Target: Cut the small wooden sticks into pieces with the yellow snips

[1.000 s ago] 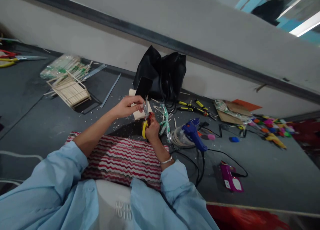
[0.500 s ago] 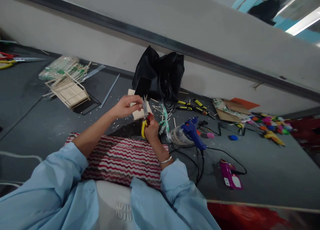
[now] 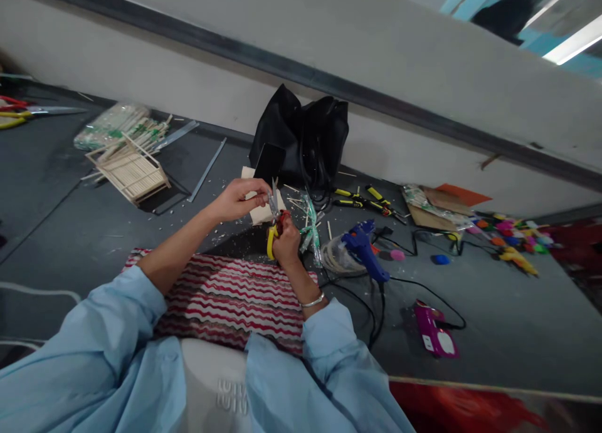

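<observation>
My right hand (image 3: 286, 240) is closed round the yellow and red handles of a pair of scissors (image 3: 274, 208), whose blades point up and away from me. At the blades, my left hand (image 3: 245, 197) is pinched with its fingertips together; what it holds is too small to make out. Below both hands lies a cream-coloured piece of board (image 3: 260, 216) on the dark table. A black phone (image 3: 269, 161) leans against a black bag (image 3: 301, 132) just beyond. Thin wooden sticks and a torn green-and-clear wrapper (image 3: 310, 223) lie right of the scissors.
A small stick-built frame (image 3: 132, 173) and a bag of sticks (image 3: 113, 129) lie left. To the right are a blue glue gun (image 3: 364, 248) on a clear jar, pliers (image 3: 360, 201), coloured pom-poms (image 3: 512, 229) and a magenta device (image 3: 435, 333) with cables. A striped cushion (image 3: 230, 295) lies across my lap.
The scissor blades have shifted slightly and look a little less spread than before. Both hands stay almost in the same place.
</observation>
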### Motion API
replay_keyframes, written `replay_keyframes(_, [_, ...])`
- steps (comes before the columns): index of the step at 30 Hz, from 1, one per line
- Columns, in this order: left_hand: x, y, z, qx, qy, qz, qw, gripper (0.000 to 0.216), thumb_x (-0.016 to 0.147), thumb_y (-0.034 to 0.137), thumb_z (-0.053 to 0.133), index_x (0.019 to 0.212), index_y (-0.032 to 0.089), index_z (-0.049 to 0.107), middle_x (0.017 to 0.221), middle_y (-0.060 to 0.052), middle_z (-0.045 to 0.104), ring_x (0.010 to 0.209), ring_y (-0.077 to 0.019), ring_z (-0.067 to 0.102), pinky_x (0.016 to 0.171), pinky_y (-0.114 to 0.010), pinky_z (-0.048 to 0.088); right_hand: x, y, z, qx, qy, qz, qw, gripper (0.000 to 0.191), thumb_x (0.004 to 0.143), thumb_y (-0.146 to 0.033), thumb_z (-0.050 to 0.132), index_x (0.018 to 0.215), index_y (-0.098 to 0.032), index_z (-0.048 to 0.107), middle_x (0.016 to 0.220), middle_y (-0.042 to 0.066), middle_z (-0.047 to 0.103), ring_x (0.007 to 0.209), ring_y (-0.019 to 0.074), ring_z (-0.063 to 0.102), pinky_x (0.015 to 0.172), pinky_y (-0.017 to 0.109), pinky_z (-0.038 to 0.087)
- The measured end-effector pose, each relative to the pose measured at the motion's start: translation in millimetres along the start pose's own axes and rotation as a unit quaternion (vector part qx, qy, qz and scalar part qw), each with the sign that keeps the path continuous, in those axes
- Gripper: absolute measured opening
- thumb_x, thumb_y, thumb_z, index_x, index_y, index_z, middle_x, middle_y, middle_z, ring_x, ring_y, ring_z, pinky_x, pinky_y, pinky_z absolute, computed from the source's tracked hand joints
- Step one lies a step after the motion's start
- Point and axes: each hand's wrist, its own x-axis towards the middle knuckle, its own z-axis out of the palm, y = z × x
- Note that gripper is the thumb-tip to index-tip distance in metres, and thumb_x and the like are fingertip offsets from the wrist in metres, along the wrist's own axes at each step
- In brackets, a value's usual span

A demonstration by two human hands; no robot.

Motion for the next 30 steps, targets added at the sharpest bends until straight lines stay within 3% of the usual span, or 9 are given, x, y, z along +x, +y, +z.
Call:
replay_keyframes(6, [0.0, -1.7, -2.7, 0.093, 0.027, 0.052, 0.994, 0.015, 0.089, 0.028, 0.057, 0.085, 0.014, 0.064, 0.076, -0.006, 0.068, 0.074, -0.0122, 0.064, 0.071, -0.024, 0.05, -1.2, -1.8, -2.1, 0.01, 0.01, -0.009, 1.0, 0.039, 0.07, -0.023, 0.057, 0.108, -0.015, 0.06, 0.08, 0.008, 0.07, 0.076, 0.0236, 0.066, 0.072, 0.03, 0.052])
replay_keyframes(11, [1.5, -0.7, -2.3, 0.106, 0.024, 0.067, 0.992, 0.016, 0.089, 0.028, 0.054, 0.083, 0.017, 0.065, 0.073, -0.004, 0.068, 0.075, -0.0134, 0.065, 0.073, -0.026, 0.051, -1.6, -2.0, -1.8, 0.002, 0.012, 0.007, 1.0, 0.04, 0.07, -0.024, 0.058, 0.108, -0.013, 0.06, 0.08, 0.009, 0.07, 0.077, 0.0254, 0.066, 0.072, 0.032, 0.052])
replay_keyframes(17, [1.3, -2.0, 1.1, 0.079, 0.038, 0.051, 0.995, 0.019, 0.088, 0.032, 0.056, 0.079, 0.018, 0.064, 0.07, -0.004, 0.067, 0.074, -0.0144, 0.065, 0.072, -0.028, 0.051, -1.9, 0.1, -0.3, 0.031, 0.018, -0.024, 0.999, 0.041, 0.07, -0.018, 0.057, 0.111, -0.014, 0.06, 0.083, 0.008, 0.07, 0.076, 0.0231, 0.065, 0.073, 0.031, 0.053])
replay_keyframes(23, [1.1, -3.0, -1.7, 0.086, 0.023, 0.033, 0.996, 0.02, 0.087, 0.033, 0.057, 0.078, 0.018, 0.064, 0.073, -0.005, 0.069, 0.08, -0.0158, 0.066, 0.093, -0.036, 0.05, -1.7, 3.1, 0.9, 0.003, 0.032, -0.032, 0.999, 0.037, 0.072, -0.021, 0.058, 0.109, -0.014, 0.061, 0.08, 0.008, 0.069, 0.075, 0.0234, 0.065, 0.072, 0.031, 0.052])
replay_keyframes(27, [0.5, -2.4, -2.3, 0.094, 0.019, 0.016, 0.995, 0.019, 0.087, 0.032, 0.056, 0.081, 0.017, 0.066, 0.079, -0.007, 0.072, 0.088, -0.0176, 0.067, 0.087, -0.033, 0.052, -1.3, 2.5, 1.5, -0.019, 0.039, -0.025, 0.999, 0.038, 0.07, -0.024, 0.06, 0.106, -0.014, 0.061, 0.078, 0.008, 0.068, 0.074, 0.0238, 0.064, 0.07, 0.031, 0.051])
replay_keyframes(30, [0.6, -3.0, -1.0, 0.097, 0.026, 0.028, 0.995, 0.017, 0.087, 0.031, 0.057, 0.08, 0.018, 0.065, 0.077, -0.005, 0.072, 0.083, -0.0162, 0.067, 0.091, -0.034, 0.051, -1.4, 1.2, 0.2, -0.019, 0.022, -0.022, 0.999, 0.037, 0.07, -0.024, 0.06, 0.106, -0.014, 0.06, 0.078, 0.008, 0.068, 0.075, 0.0239, 0.064, 0.07, 0.031, 0.05])
